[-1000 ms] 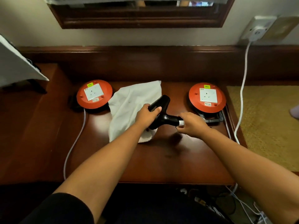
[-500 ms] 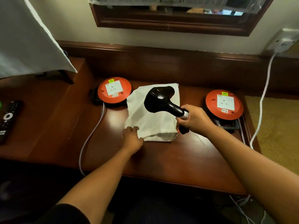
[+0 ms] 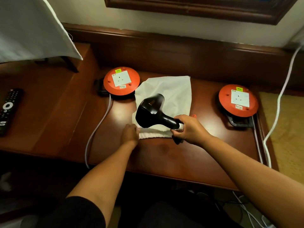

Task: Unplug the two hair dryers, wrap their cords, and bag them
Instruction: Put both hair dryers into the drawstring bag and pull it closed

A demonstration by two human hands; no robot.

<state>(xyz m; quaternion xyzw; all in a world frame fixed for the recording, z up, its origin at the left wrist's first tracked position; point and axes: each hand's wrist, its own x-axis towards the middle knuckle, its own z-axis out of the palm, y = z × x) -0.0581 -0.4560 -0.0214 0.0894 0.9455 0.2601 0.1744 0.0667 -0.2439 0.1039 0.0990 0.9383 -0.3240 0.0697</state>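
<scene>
Right hand is gripping the black hair dryer by its handle, fingers curled round it, holding it above the white bag mid-desk. Left hand is pinching the bag's hem at 7 o'clock. Orange cord reels are sitting at 10 and 2 o'clock.

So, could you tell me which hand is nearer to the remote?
Left. The left hand is at the bag's near-left corner, closer to the remote; the right hand holds the dryer, farther right.
</scene>
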